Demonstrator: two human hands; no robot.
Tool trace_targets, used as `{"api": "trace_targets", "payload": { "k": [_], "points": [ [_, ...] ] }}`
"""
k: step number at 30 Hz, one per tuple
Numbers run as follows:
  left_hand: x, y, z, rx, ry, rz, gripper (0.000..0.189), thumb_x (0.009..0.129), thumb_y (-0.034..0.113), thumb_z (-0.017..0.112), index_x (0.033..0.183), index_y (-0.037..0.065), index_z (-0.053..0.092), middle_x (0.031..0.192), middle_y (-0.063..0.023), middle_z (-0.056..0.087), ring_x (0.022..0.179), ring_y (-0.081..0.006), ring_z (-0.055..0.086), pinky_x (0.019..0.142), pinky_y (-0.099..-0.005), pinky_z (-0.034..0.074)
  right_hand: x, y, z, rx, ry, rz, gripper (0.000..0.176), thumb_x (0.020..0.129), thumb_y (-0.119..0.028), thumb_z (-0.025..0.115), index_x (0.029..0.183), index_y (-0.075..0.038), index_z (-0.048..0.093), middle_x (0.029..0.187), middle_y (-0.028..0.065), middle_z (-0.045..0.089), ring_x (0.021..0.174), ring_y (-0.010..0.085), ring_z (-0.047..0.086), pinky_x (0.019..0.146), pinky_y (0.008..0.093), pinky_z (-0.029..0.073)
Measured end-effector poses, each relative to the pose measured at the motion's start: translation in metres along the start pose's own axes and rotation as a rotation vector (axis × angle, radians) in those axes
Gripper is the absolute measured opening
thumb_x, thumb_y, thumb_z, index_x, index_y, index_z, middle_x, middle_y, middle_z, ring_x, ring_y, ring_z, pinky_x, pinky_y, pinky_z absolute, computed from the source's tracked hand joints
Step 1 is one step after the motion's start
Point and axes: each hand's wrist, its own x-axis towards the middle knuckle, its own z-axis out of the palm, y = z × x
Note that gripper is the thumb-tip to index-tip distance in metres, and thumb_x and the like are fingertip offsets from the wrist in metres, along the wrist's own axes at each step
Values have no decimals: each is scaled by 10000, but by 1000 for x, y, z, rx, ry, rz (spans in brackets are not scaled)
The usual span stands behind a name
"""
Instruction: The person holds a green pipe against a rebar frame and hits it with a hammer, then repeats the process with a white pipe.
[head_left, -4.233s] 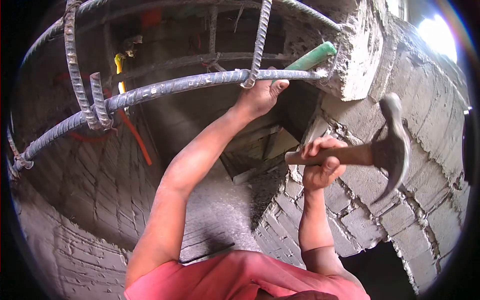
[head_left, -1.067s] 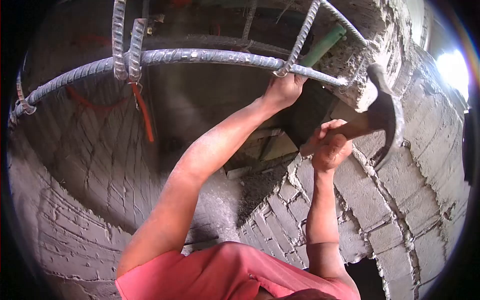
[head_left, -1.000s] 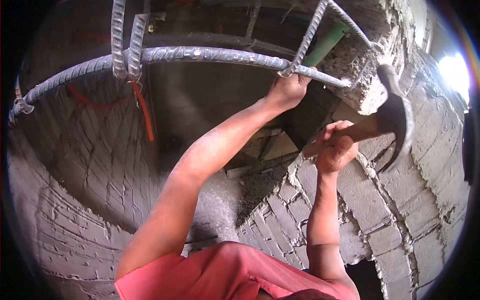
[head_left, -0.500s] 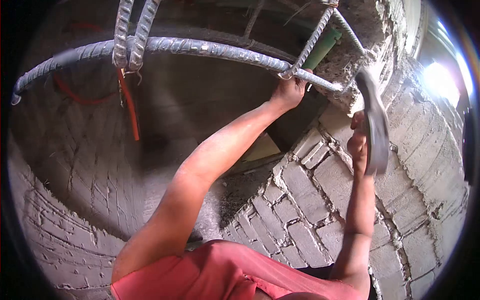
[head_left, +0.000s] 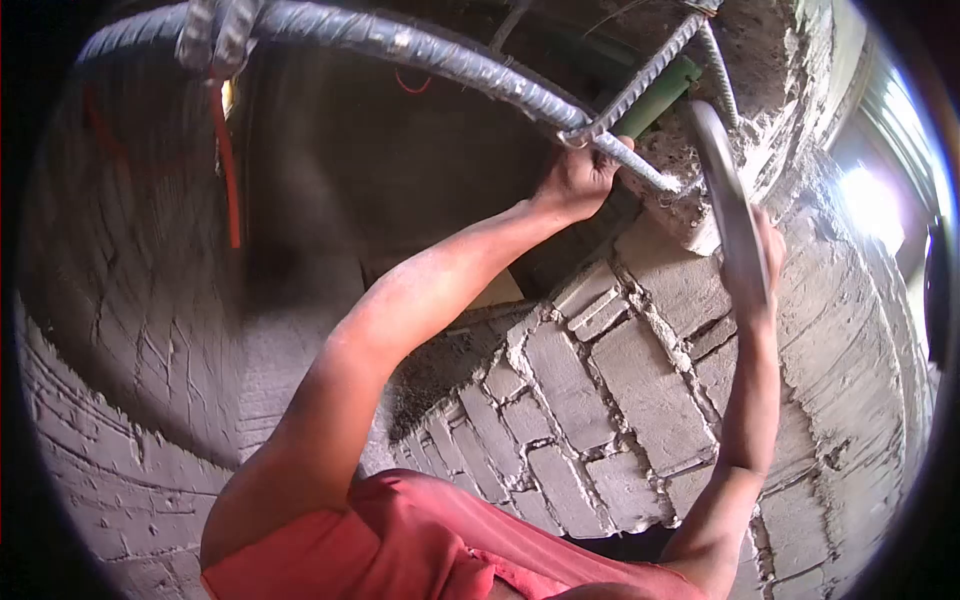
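Note:
My left hand (head_left: pixel 580 180) is closed just under the bent rebar, at the lower end of a green pipe (head_left: pixel 660 98). The fingers look wrapped round that end, though the rebar and the hand hide part of the grip. In my right hand (head_left: pixel 752 262) is a long, slightly curved grey tool (head_left: pixel 728 185), blurred by motion. Its upper end is near the broken concrete edge, to the right of the pipe. A thick ribbed rebar (head_left: pixel 430 58) arcs across the top, and a thinner tied bar (head_left: pixel 655 80) crosses it above my left hand.
A rough brick wall (head_left: pixel 640 400) with mortar joints fills the lower right. Broken concrete (head_left: pixel 765 130) juts out at upper right. An orange tube (head_left: pixel 228 175) hangs at left, beside a scored grey wall (head_left: pixel 150 330). Bright light (head_left: pixel 875 205) comes from the right.
My right hand and the tool have shifted slightly right and up, with the tool tilting more to the left at its top. My left hand stays by the pipe. The view has shifted.

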Motion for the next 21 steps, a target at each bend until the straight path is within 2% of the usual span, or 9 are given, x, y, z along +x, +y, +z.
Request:
{"api": "trace_targets", "payload": {
  "k": [3,7,9,11,13,14,15,17,21],
  "points": [
    [-5,2,5,-34,68,-6,216,967,233,611,922,28,659,726,-156,634,697,-305,648,611,-405,461,6,19,-9,-150,-48,-137,297,918,-276,627,973,15,599,749,192,619,645,353,643,596,400,495],
    [1,-4,7,-52,123,84,272,979,307,594,956,46,667,760,-175,656,711,-340,664,621,-426,482,-17,16,-16,-8,41,95,270,898,-258,655,932,7,625,762,156,651,682,267,670,638,382,510],
    [-3,7,6,7,58,-127,339,975,371,593,970,39,658,789,-192,665,734,-366,675,614,-448,481,-15,21,-23,8,-139,379,272,909,-211,652,1020,37,643,825,175,689,665,229,665,622,425,521],
    [-3,20,5,-23,61,-175,397,964,424,593,973,32,654,790,-202,664,768,-387,680,625,-459,490,-3,21,-11,-97,-65,182,290,932,-242,599,1081,-3,670,810,209,677,682,321,651,610,425,492],
    [-5,28,0,-25,21,-272,474,977,411,578,780,-20,566,640,-186,540,635,-149,549,599,-407,450,17,7,-12,-37,-114,196,315,947,-248,570,1122,-2,662,857,261,655,738,380,633,668,438,490],
    [-2,33,-1,86,-5,-462,477,980,432,565,821,-17,591,710,-202,599,683,-190,590,643,-414,461,6,25,-11,-143,-52,-35,301,947,-231,576,1095,24,636,814,221,659,689,353,646,632,428,498],
    [-4,13,4,-34,52,-244,464,987,430,555,883,-18,614,786,-221,634,756,-245,632,680,-416,468,-1,40,-10,-251,20,-280,292,948,-214,582,1068,50,611,771,181,664,640,326,660,597,418,506],
    [-5,11,2,-90,64,-162,441,997,408,541,923,-18,625,808,-226,638,834,-257,665,696,-419,472,-31,50,0,95,115,232,395,900,-211,631,1194,53,618,823,177,698,700,293,695,666,400,533],
    [-4,-6,8,-94,-8,-141,413,1005,373,529,923,-19,629,792,-220,629,800,-243,645,699,-404,476,5,35,-30,-69,-319,364,459,924,-242,593,1257,75,583,881,221,710,758,325,711,689,403,537]
  ]
}}
